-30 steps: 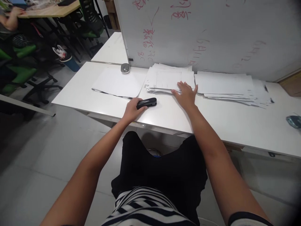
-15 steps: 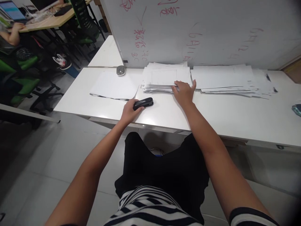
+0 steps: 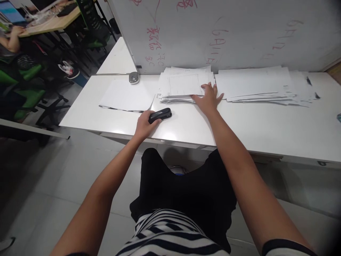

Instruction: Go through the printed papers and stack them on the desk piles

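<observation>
A black stapler [image 3: 160, 115] lies on the white table [image 3: 239, 124] near its front edge. My left hand [image 3: 144, 125] is closed around the stapler's near end. My right hand [image 3: 208, 97] lies flat with fingers spread on the front right corner of a stack of printed papers [image 3: 183, 84]. A second, wider stack of papers [image 3: 255, 83] lies just right of that hand. A single white sheet [image 3: 128, 95] lies left of the stapler.
A whiteboard [image 3: 226, 32] with red writing stands along the table's back edge. A small grey round object [image 3: 134, 78] sits at its foot. At far left, green office chairs [image 3: 23, 96], a wooden desk and another person's arm [image 3: 10, 41].
My right hand has spread its fingers flatter on the paper stack's corner. My left hand still holds the stapler in place. The view shifted slightly.
</observation>
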A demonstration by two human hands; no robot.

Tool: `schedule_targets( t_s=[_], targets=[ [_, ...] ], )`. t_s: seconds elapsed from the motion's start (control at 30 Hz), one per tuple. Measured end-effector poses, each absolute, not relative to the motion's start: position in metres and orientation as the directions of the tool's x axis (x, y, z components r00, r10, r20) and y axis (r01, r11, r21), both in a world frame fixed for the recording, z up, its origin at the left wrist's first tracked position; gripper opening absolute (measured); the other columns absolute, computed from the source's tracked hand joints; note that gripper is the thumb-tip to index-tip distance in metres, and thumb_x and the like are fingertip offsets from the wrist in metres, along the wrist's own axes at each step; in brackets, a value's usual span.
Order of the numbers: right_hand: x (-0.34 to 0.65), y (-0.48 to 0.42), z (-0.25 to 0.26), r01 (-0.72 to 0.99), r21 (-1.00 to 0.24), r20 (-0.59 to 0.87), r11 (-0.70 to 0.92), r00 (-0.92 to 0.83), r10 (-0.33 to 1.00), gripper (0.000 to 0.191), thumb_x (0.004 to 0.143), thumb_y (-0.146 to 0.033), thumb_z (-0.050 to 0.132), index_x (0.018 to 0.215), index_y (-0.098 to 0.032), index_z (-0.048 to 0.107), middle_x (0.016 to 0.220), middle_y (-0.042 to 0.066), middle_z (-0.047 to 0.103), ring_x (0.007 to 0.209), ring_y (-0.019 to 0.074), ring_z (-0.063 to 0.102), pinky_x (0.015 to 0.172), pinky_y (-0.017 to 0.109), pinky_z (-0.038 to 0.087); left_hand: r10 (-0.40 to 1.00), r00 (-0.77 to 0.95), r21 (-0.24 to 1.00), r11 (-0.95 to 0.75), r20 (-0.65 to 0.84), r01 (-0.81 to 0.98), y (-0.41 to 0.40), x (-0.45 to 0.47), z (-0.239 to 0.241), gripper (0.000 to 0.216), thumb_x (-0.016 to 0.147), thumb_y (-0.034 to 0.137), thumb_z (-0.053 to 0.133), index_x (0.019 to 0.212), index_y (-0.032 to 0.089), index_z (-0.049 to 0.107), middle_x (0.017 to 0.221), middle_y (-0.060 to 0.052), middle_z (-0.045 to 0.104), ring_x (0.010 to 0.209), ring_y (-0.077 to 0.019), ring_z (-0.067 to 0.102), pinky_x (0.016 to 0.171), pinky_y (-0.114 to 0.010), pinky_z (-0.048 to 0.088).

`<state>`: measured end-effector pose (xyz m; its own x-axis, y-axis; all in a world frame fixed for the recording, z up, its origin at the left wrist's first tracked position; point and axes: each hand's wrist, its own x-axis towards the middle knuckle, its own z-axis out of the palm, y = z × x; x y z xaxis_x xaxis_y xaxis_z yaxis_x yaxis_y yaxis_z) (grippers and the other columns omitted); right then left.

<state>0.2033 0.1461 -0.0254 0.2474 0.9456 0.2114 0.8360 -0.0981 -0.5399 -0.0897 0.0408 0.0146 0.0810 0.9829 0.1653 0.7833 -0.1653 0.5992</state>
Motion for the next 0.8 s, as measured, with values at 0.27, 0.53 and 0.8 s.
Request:
schedule_targets(
  t_s=[0.27, 0.53, 0.8],
  targets=[
    [0.208, 0.158, -0.042, 0.842, -0.539, 0.322, -0.017, 0.224, 0.920, 0.037, 0.089, -0.044, 0.051, 0.120, -0.024, 0.055, 0.149, 0.015, 0.039, 0.142, 0.0394, 0.025, 0.102, 0.080, 0.003, 0.982, 0.072, 0.579, -0.161, 0.174, 0.799, 0.041, -0.088, 0.014, 0.034, 0.080, 0.043, 0.064, 0.106, 0.023, 0.056, 0.105, -0.006, 0.061, 0.096, -0.0228, 0.057, 0.084, -0.039, 0.047],
    [0.201, 0.160, -0.044, 0.827, -0.561, 0.339, -0.022, 0.254, 0.906, 0.038, 0.090, -0.042, 0.049, 0.123, -0.025, 0.057, 0.148, 0.013, 0.042, 0.141, 0.0331, 0.031, 0.106, 0.075, 0.004, 0.978, 0.084, 0.558, -0.179, 0.192, 0.810, 0.042, -0.089, 0.011, 0.034, 0.080, 0.042, 0.063, 0.107, 0.022, 0.057, 0.105, -0.007, 0.061, 0.097, -0.0238, 0.057, 0.086, -0.040, 0.046],
    [0.194, 0.160, -0.030, 0.790, -0.607, 0.304, -0.087, 0.332, 0.893, 0.033, 0.085, -0.039, 0.054, 0.112, -0.023, 0.064, 0.141, 0.013, 0.052, 0.135, 0.0341, 0.039, 0.105, 0.077, 0.007, 0.972, 0.089, 0.550, -0.197, 0.217, 0.811, 0.041, -0.089, 0.010, 0.033, 0.081, 0.043, 0.062, 0.107, 0.022, 0.057, 0.105, -0.007, 0.061, 0.097, -0.0239, 0.057, 0.085, -0.040, 0.046]
  ],
)
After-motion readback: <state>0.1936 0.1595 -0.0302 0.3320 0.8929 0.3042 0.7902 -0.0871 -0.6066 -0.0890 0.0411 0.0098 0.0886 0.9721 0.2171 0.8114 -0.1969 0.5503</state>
